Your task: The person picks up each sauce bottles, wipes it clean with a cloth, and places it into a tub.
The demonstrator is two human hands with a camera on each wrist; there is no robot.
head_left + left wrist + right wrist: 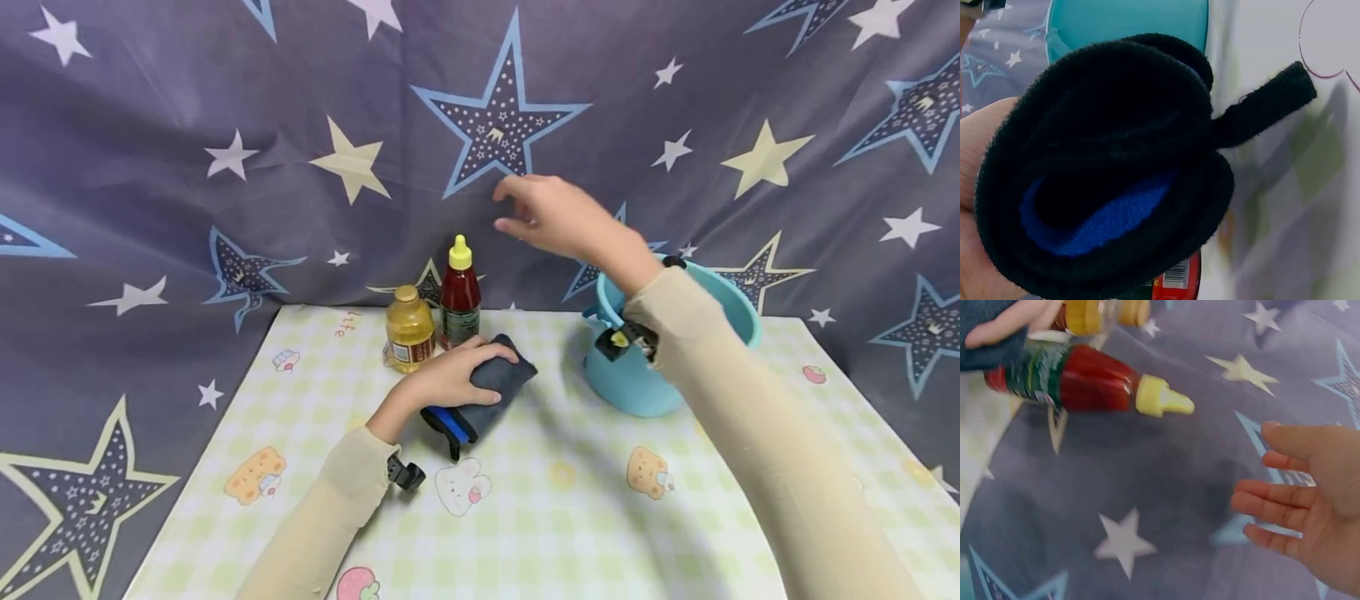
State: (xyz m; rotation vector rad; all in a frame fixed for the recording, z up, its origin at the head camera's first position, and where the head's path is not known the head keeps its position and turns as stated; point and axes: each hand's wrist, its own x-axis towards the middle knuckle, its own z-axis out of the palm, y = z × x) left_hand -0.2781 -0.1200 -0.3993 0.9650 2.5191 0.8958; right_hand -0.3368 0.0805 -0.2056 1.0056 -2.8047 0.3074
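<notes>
My left hand (457, 379) grips a rolled dark grey cloth (504, 377), its thumb and fingers spread around the roll. Black edging, a blue inner side (1119, 215) and a short black strap (1269, 103) show at the roll's end in the left wrist view. Just behind the cloth stand a red sauce bottle (460, 300) with a yellow nozzle cap and a squat yellow bottle (410, 329) with a gold lid. Raised above and to the right of the sauce bottle, my right hand (558, 215) holds nothing, its fingers loosely bent and apart from the thumb.
A light blue bucket (633, 383) stands at the table's right rear, partly behind my right forearm. The table has a green checked cover (570, 533) with cartoon prints. Behind it hangs a dark curtain (300, 100) with stars.
</notes>
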